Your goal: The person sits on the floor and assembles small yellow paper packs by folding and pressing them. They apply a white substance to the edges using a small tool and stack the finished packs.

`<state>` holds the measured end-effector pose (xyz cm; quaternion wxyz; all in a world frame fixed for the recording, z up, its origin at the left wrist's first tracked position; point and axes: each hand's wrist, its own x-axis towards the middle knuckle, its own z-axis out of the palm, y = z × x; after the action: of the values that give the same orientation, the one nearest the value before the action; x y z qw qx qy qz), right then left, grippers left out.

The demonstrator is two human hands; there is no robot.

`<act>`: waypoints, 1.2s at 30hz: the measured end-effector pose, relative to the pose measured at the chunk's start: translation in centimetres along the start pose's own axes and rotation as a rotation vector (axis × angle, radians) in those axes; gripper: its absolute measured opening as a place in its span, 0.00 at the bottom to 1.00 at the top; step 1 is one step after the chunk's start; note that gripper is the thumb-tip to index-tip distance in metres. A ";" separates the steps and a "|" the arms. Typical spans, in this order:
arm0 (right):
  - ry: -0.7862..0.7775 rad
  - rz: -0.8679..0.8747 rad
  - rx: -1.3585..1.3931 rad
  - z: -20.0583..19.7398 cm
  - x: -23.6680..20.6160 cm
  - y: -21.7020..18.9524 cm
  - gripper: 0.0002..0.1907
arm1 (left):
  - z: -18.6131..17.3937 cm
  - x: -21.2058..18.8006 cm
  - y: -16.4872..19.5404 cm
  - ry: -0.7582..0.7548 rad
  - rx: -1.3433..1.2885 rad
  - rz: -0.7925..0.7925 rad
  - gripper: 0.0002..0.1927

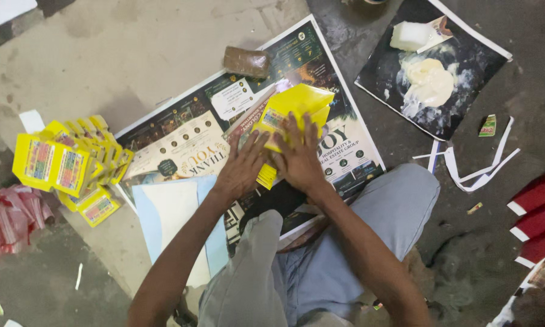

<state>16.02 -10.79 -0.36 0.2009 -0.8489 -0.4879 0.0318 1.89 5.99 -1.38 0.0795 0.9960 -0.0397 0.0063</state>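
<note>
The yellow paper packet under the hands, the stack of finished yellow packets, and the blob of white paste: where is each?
yellow paper packet (300, 100): head view, upper flap.
stack of yellow packets (54, 163): head view, front packet's face.
white paste (429, 82): head view, middle of the blob.

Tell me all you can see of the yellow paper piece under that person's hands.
The yellow paper piece is glossy-looking sheet, folded into a pouch-like shape with a small multicoloured printed label on one face. It lies on a large printed poster spread on the floor. The left hand and right hand press flat on its near part; its far end lifts up a little, creased and open.
</note>
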 end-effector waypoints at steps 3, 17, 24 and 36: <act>0.001 -0.001 0.034 -0.1 0.0 0.0 0.29 | -0.2 0.4 0.0 -0.098 -0.162 -0.029 0.36; 0.036 -0.007 0.176 -0.3 0.2 0.0 0.26 | -0.4 0.5 0.1 0.022 -0.148 -0.019 0.38; 0.022 0.021 0.125 -0.5 0.4 -0.4 0.25 | -0.2 0.4 -0.1 0.119 -0.150 0.013 0.38; 0.025 0.073 0.062 -0.3 0.4 0.1 0.27 | -2.4 1.3 0.1 -0.170 -0.095 -0.037 0.41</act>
<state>16.41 -10.65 -0.06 0.2321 -0.8598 -0.4528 0.0436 3.17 6.19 1.05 0.1231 0.9886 -0.0284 -0.0816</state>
